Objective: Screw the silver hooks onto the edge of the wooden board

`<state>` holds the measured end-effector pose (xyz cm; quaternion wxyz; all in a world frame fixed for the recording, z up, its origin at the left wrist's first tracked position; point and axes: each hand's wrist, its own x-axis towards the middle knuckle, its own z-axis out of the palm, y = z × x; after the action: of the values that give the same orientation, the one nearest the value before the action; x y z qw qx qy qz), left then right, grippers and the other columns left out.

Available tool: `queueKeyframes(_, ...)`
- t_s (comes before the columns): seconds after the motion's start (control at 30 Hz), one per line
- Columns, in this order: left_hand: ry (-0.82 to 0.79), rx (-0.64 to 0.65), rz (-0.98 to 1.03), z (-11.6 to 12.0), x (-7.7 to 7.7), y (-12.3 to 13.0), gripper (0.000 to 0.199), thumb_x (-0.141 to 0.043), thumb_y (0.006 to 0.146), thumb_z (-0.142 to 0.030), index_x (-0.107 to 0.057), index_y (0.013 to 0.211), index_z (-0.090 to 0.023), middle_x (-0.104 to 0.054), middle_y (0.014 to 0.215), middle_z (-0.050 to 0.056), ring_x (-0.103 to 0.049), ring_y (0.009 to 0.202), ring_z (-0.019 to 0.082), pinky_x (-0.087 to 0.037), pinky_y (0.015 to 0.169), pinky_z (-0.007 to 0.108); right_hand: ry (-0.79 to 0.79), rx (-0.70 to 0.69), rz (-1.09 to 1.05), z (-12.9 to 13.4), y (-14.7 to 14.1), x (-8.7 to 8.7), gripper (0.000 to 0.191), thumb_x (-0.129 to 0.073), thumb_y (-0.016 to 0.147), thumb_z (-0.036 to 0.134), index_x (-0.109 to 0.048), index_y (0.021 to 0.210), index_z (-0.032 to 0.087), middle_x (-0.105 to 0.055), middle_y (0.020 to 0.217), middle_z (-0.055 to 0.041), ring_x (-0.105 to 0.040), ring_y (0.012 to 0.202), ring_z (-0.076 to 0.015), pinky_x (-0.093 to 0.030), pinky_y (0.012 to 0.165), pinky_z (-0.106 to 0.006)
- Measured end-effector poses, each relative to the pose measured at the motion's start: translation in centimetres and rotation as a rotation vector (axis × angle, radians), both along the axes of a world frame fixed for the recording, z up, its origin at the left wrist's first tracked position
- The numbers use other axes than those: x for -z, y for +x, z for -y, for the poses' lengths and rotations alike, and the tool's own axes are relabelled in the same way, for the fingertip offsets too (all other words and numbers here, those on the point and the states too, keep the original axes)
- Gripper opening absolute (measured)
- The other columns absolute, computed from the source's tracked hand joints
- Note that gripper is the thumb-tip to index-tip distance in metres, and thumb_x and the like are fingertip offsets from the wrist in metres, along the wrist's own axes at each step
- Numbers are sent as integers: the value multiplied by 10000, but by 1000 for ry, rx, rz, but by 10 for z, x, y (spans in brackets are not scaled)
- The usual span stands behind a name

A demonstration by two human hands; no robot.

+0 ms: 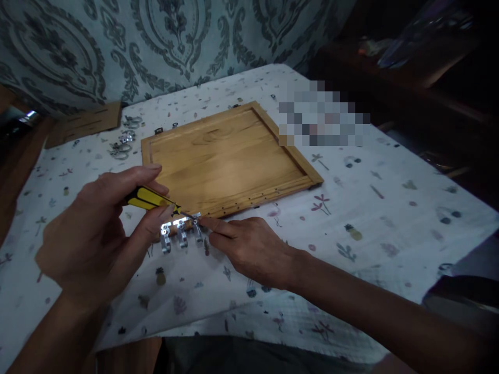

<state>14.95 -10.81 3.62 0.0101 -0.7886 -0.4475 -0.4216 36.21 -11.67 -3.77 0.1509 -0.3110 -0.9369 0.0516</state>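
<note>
My left hand (105, 223) is closed around the yellow and black handle of a screwdriver (150, 199). The screwdriver's shaft slants down to the right, its tip at the rightmost metal hook (198, 231). Three such silver hooks sit in a row along the near left edge of a framed wooden board (218, 156). My right hand (249, 244) reaches in from the right, its index fingertip pressed against that rightmost hook and its other fingers curled. A row of small dark holes runs along the board's near edge, right of the hooks.
Several loose metal pieces (123, 143) lie beyond the board's left corner, near a brown cardboard piece (88, 123). A printed white cloth (370, 218) covers the table. Patterned fabric (156, 47) rises behind it. One patch at the back right is blurred out.
</note>
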Motion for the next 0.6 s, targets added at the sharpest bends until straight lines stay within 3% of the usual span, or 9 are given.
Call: queueKeyframes(0.6,-27,40,-38,0,-2,0,541,-705,785,-189,-572,1267,-398,-704,1045,-28,-686,922,219,-534,816,412,24,1,-8,0,0,1,311,-414,830,7,-633,994,154,-555,1394,-84,-673,787,-160,-454,501,-288)
